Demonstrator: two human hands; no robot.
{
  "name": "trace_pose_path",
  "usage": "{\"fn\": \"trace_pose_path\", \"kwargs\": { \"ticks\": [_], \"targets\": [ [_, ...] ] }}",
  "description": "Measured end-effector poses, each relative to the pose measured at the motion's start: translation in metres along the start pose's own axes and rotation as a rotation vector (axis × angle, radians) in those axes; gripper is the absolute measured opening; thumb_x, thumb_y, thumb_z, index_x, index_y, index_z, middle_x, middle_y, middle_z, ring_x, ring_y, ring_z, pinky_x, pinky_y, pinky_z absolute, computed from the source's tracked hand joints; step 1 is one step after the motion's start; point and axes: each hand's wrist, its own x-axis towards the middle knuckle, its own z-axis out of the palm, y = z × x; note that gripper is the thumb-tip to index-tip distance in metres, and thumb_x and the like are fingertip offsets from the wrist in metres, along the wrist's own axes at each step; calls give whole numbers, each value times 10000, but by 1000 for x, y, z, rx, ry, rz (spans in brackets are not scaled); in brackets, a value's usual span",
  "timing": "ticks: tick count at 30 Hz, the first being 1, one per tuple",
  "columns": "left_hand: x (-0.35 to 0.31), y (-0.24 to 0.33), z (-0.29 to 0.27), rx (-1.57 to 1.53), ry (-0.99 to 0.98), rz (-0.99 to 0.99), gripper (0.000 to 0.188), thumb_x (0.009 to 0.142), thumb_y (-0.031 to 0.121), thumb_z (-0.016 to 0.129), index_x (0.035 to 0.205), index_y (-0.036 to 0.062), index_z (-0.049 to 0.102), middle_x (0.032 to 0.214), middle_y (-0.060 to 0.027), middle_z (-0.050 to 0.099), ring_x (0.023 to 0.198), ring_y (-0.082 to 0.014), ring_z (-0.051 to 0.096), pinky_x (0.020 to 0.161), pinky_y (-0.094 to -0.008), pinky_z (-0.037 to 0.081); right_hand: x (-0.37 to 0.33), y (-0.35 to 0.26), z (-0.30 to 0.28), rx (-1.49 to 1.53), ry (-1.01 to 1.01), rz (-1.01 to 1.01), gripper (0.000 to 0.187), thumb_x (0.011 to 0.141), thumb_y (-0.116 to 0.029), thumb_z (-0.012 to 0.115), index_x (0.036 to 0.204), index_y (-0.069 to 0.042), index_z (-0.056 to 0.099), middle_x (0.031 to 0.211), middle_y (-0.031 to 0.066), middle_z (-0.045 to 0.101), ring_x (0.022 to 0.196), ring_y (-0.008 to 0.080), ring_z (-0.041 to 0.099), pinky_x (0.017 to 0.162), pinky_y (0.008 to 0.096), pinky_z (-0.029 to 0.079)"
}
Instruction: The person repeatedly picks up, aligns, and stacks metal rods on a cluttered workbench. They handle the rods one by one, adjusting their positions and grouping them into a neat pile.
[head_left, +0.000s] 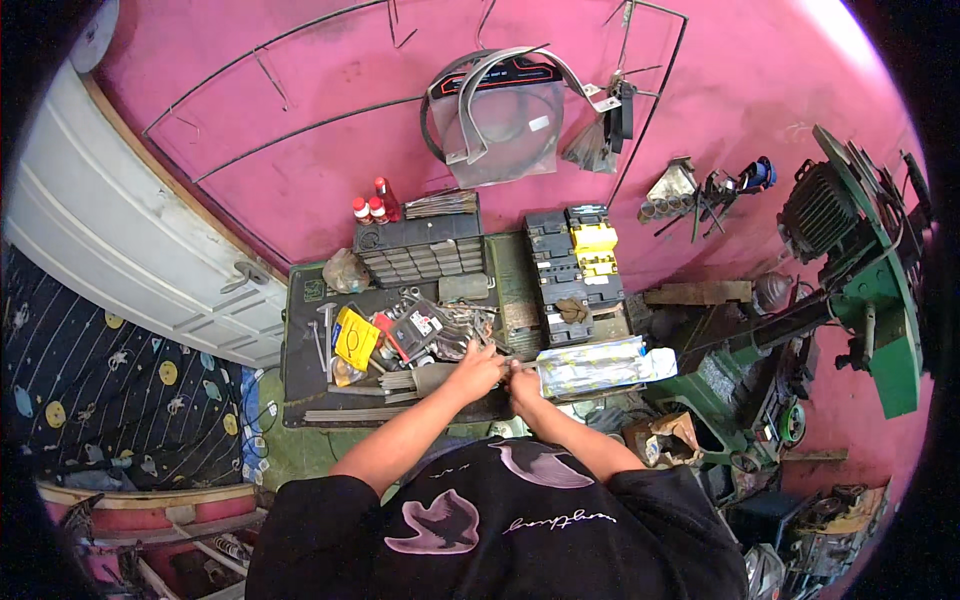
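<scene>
My left hand [478, 372] is low over the front of the workbench, fingers reaching forward and apart, beside a pile of metal tools [462, 325]. Under its wrist side lies a grey sleeve-like piece [431, 376], with thin grey rods [397, 381] sticking out to the left. Close by on the right, my right hand [522, 388] is closed with the thumb up; what it grips is too small to make out. Just beyond it lies a long silver-wrapped package [592, 367]. A yellow packet [355, 340] and a black-and-red case [412, 331] lie left of the hands.
A drawer organiser [420, 250] with red bottles [382, 200] stands at the back. Black and yellow batteries [565, 265] are stacked to its right. A green machine [875, 300] rises at the right. A white door [140, 220] is on the left.
</scene>
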Motion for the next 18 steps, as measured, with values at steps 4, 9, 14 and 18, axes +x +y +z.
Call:
{"fn": "trace_pose_path", "kwargs": {
  "ticks": [4,9,14,18],
  "targets": [
    [-4,1,6,-1,30,-46,243,875,174,544,1021,131,734,974,19,632,1055,-216,516,874,-520,341,9,18,17,-85,69,-21,350,956,-277,652,730,-15,603,652,68,587,553,149,482,500,345,380],
    [-20,8,-13,-158,5,-182,204,881,208,594,1039,147,708,1008,16,617,1031,-229,521,861,-502,332,-3,4,11,130,65,79,363,946,-276,679,722,2,610,684,83,617,606,166,503,580,358,430],
    [-63,1,-24,-238,194,-304,272,825,220,691,1093,179,685,1188,3,611,1130,-219,526,877,-475,335,18,22,0,-196,107,-2,369,947,-356,657,840,-4,638,734,62,638,551,154,525,473,333,387],
    [-125,-19,-21,-251,233,-528,290,816,228,708,1101,174,685,1179,-15,617,1114,-240,535,891,-467,345,26,31,-16,-458,289,-151,407,906,-324,693,879,82,686,877,178,706,667,247,631,599,403,476]
  ]
}}
